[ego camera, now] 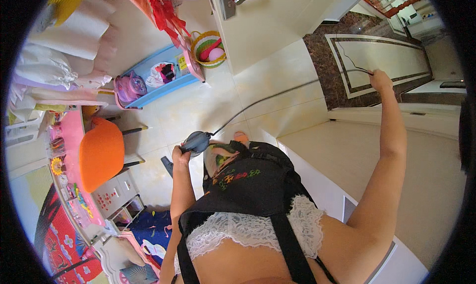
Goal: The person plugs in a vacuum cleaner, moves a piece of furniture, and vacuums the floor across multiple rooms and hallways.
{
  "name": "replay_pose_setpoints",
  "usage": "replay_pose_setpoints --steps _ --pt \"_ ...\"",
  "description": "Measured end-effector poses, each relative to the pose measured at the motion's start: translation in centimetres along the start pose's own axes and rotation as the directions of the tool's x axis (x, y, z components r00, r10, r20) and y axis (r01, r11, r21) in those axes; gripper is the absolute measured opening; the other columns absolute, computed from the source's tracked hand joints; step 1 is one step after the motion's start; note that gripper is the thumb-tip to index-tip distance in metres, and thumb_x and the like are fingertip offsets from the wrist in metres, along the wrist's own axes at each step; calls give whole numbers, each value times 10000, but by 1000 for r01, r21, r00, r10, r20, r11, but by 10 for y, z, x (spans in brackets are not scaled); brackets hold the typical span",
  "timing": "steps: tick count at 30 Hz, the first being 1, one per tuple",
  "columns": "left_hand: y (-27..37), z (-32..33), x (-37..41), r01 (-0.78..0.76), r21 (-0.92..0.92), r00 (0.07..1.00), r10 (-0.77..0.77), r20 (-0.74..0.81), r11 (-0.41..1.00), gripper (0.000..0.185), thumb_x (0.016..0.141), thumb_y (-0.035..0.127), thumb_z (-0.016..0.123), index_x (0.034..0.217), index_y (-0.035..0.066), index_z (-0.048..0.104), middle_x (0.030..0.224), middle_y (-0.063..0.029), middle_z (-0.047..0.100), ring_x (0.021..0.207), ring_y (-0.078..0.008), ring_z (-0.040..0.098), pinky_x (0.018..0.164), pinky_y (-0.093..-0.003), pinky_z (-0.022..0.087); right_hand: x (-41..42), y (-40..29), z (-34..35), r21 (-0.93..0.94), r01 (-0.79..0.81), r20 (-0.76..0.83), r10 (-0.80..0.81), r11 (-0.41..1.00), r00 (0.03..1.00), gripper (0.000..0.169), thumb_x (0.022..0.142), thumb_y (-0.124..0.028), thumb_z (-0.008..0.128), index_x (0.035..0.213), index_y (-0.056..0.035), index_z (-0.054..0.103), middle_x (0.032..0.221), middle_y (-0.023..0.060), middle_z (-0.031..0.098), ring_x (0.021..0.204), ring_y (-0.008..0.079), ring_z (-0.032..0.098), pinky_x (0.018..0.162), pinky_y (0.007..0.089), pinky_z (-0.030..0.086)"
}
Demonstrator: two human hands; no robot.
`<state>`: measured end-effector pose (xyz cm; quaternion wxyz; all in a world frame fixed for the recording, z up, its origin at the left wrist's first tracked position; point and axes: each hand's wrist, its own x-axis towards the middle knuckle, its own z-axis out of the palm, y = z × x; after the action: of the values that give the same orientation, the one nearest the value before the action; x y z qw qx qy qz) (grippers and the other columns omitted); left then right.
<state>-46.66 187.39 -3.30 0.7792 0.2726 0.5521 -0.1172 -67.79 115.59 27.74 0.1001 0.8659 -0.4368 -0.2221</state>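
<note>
My left hand [181,155] grips a dark grey handheld appliance [197,142], probably a vacuum cleaner, in front of my apron. A flat dark nozzle [167,165] shows beside that wrist, close to the floor. From the appliance a dark power cord [273,97] runs over the tiled floor to my right hand [380,80], which is stretched far out to the right and closed on the cord. Past that hand the cord goes on towards the doorway. The black apron [256,180] covers my front, and part of one orange slipper [241,136] shows beyond it.
An orange chair [102,155] stands at a pink desk [74,135] on the left. Ahead are a blue storage rack [163,92] with bags, a striped basket [208,62] and an open door [267,27]. A beige panel surface [420,150] lies to the right.
</note>
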Motion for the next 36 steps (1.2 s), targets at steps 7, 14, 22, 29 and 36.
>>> replay_pose_setpoints --steps 7,14,22,29,36 --pt "42 -6 98 -13 261 995 -15 102 965 186 867 78 288 871 11 461 800 -99 520 810 -242 545 865 -489 441 20 -74 -22 364 221 -216 -149 905 965 300 854 -188 524 1140 -160 611 965 184 636 895 357 598 779 458 477" --pt "0 114 15 -752 538 616 -115 779 -380 238 629 171 683 716 -28 585 586 -70 582 544 -191 531 512 -356 424 41 -38 -21 415 -46 37 33 909 999 289 880 -232 517 1140 -135 595 1089 166 604 1001 316 575 831 433 469" --pt "-23 149 53 -471 579 812 -69 580 -665 243 737 229 688 765 -8 641 718 -109 646 671 -188 593 608 -368 467 108 -9 -15 519 -96 15 103 849 995 234 872 -236 529 1011 -63 602 1049 158 601 996 338 561 826 432 457" --pt "-141 221 40 -441 430 811 -145 568 -788 207 742 219 670 737 13 648 710 -102 649 664 -201 604 588 -371 468 188 92 18 661 24 -213 157 750 964 295 922 -285 475 862 -14 574 953 197 572 918 377 553 796 443 449" --pt "-286 261 -9 -401 382 811 -130 570 -832 179 747 209 652 708 34 655 703 -96 652 657 -214 615 568 -375 468 289 201 32 987 158 -152 550 37 821 359 854 -381 615 987 -73 488 814 129 539 730 226 551 662 360 463"
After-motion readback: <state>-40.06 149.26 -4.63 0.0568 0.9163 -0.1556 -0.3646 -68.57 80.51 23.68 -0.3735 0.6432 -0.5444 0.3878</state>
